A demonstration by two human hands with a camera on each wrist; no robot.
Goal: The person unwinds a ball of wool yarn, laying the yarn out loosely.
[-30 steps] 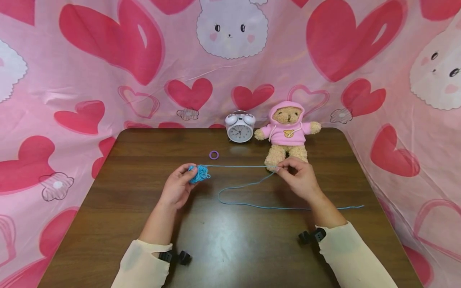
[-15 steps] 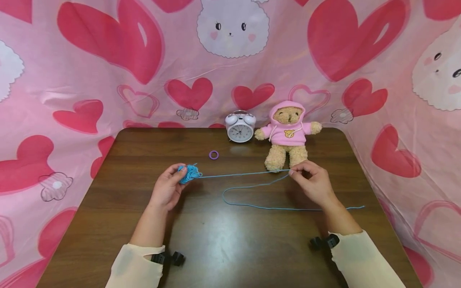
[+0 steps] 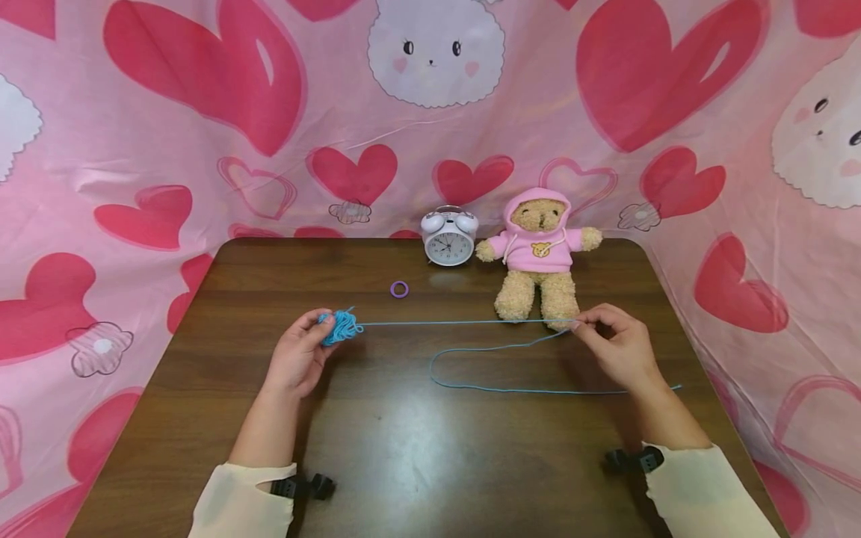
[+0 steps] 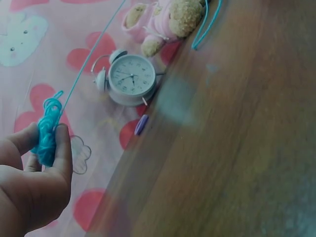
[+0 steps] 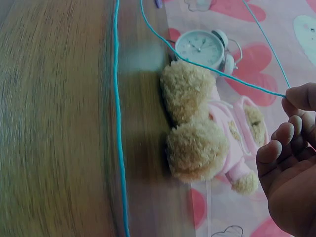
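Note:
A small bundle of blue yarn (image 3: 341, 327) is pinched between the thumb and fingers of my left hand (image 3: 300, 351), left of the table's middle. From it a strand runs taut to my right hand (image 3: 619, 345), where thumb and forefinger pinch it in front of the teddy bear's feet. Beyond that pinch the loose yarn (image 3: 511, 389) loops back leftward and then lies rightward across the table, its end showing past the right wrist. In the left wrist view, the yarn bundle (image 4: 48, 133) has small loops sticking out on top. The right wrist view shows the yarn (image 5: 261, 89) bending at the right fingertips.
A teddy bear (image 3: 538, 250) in a pink hoodie sits at the back of the brown table (image 3: 417, 463). Left of it stands a white alarm clock (image 3: 449, 237). A purple ring (image 3: 400, 289) lies before the clock. Pink heart-patterned cloth (image 3: 269, 187) hangs behind.
My hands have moved apart, the left one leftward and the right one rightward. The taut strand between them has grown longer, and the loop on the table has slid right.

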